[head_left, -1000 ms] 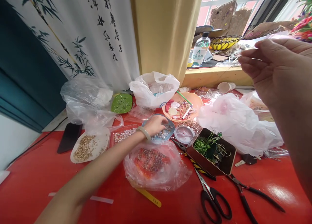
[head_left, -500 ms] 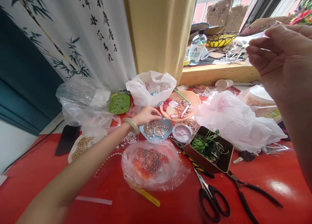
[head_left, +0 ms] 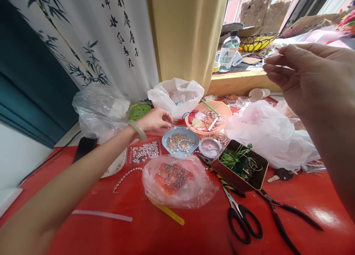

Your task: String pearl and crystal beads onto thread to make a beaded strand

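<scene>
My left hand (head_left: pixel 155 119), with a pale bangle (head_left: pixel 137 130) on the wrist, hovers just above the left rim of a blue dish (head_left: pixel 180 143) of small metal beads. Its fingertips are pinched together on something too small to name. My right hand (head_left: pixel 302 75) is raised at the upper right with thumb and fingers pressed together on a thin thread (head_left: pixel 249 80) that slants down toward the orange bowl. A strand of pearl beads (head_left: pixel 125 177) lies on the red table (head_left: pixel 194 232) near my left forearm.
Around the dish are a clear tray of pearls (head_left: pixel 144 151), an orange bowl (head_left: pixel 208 118), a round spool (head_left: pixel 209 147), a brown tin of green wire (head_left: pixel 241 165), a bag of red beads (head_left: pixel 177 179), scissors (head_left: pixel 241 216), pliers (head_left: pixel 280 218) and several plastic bags. A cluttered windowsill (head_left: pixel 241 81) lies behind.
My left hand has lifted out of the blue dish and drawn back to its left rim, fingers pinched. The pearl strand has come into view. My right hand stays raised, shifting slightly left.
</scene>
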Tool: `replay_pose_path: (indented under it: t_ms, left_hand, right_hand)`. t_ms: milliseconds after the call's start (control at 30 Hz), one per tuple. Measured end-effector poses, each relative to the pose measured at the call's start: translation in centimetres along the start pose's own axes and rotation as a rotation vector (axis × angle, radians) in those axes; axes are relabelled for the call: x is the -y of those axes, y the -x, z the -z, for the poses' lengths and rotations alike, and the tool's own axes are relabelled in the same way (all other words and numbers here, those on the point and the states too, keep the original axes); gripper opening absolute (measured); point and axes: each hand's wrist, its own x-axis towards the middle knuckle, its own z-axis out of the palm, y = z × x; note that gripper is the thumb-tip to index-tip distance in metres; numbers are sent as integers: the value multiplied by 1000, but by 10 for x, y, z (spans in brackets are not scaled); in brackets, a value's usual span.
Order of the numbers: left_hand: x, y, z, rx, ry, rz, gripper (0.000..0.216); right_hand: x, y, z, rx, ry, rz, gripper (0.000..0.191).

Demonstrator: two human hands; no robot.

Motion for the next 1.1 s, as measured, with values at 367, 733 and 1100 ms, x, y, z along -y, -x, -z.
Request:
replay_pose_path:
  t_ms: [367, 733, 1100]
  left_hand:
    - [0, 4, -2, -33, -476, -41, 19]
    - [12, 7, -12, -26, -583, -55, 21]
    - [26, 5, -24, 30, -372, -62, 22]
  right_hand:
    - [-4, 4, 1, 22, 13, -21, 16]
    - [-14, 7, 7, -25, 40, -88, 15]
    - [-16, 17, 4, -23, 31, -59, 20]
